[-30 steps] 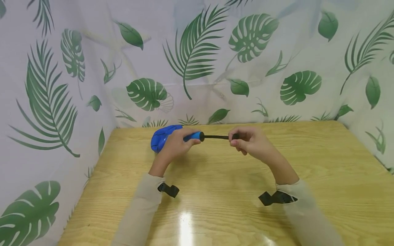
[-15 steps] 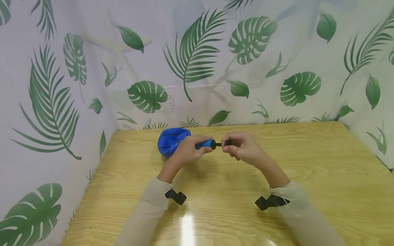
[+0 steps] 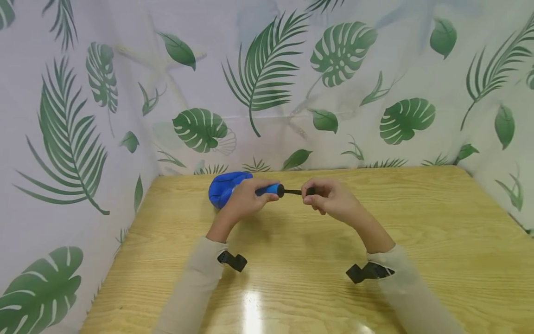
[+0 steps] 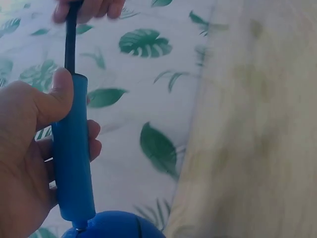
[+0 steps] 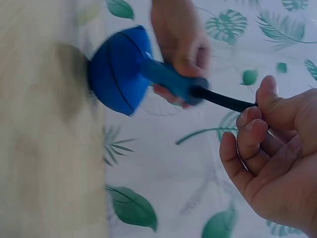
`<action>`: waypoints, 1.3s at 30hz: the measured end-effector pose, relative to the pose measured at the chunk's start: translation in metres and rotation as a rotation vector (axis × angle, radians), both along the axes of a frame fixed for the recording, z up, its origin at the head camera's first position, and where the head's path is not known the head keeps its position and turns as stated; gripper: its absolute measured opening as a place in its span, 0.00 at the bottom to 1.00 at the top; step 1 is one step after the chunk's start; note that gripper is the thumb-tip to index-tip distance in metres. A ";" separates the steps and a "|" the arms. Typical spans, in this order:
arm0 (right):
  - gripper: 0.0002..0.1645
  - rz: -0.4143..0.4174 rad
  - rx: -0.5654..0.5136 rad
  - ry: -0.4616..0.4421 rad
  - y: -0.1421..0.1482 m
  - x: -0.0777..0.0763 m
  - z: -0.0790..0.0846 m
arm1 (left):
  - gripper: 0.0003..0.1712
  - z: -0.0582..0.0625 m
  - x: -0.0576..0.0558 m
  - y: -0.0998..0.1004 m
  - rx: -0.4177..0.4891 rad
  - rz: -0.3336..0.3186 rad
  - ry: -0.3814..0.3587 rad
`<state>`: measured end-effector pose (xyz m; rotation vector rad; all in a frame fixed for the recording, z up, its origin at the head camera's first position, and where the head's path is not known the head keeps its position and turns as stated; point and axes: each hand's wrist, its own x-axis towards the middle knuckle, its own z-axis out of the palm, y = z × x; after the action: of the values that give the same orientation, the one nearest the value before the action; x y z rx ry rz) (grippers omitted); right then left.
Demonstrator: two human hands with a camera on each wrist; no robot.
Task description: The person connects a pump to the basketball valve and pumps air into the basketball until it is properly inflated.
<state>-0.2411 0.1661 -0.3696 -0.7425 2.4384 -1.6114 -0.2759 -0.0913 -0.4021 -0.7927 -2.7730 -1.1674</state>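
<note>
a pale, smooth-looking backdrop [image 3: 208, 83] stands behind and to both sides, printed all over with green leaves, some broad and slotted, others feathery fronds. below it spreads one table [image 3: 292, 264], its glossy yellow wood streaked with fine grain and a white glare near the front. two beige sleeves [image 3: 189, 287] of soft fabric reach in from the front edge. at their ends are two hands: the left hand [image 3: 244, 204] is wrapped round the barrel of a pump, and the right hand [image 3: 335, 202] pinches the far end of its rod. one blue ball [image 3: 221, 190], slack and dented, marked with thin black lines, sits just beyond the left hand near the table's back edge; whether it touches the wood is hard to tell. the single barrel [image 4: 74, 153] is a smooth blue cylinder, black at one end. two black wrist mounts [image 3: 235, 262], angular and strap-like, hang at the cuffs. one slim black rod [image 3: 293, 192] runs straight between the hands. a dark knob [image 3: 310, 191] shows in the right hand's fingers. smallest is one short shiny neck [image 4: 79, 225] joining barrel to ball.
</note>
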 end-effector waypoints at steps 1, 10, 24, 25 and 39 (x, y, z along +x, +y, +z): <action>0.03 0.001 -0.010 0.013 0.003 0.001 0.004 | 0.25 0.001 -0.002 -0.005 0.001 0.022 0.002; 0.03 0.026 -0.039 0.074 0.016 0.003 0.016 | 0.28 0.008 -0.002 -0.012 -0.060 0.022 0.050; 0.03 0.055 0.002 0.026 -0.015 -0.006 -0.022 | 0.21 -0.006 0.006 0.018 -0.010 -0.123 0.029; 0.03 0.058 0.005 0.023 -0.015 -0.005 -0.023 | 0.21 -0.007 0.006 0.019 -0.012 -0.123 0.025; 0.07 0.190 0.051 -0.054 -0.002 -0.011 -0.010 | 0.23 -0.007 -0.001 0.011 -0.007 -0.102 -0.028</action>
<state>-0.2524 0.1646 -0.3796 -0.8803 2.2849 -1.4741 -0.2766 -0.0807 -0.4092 -0.9351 -2.7908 -1.1946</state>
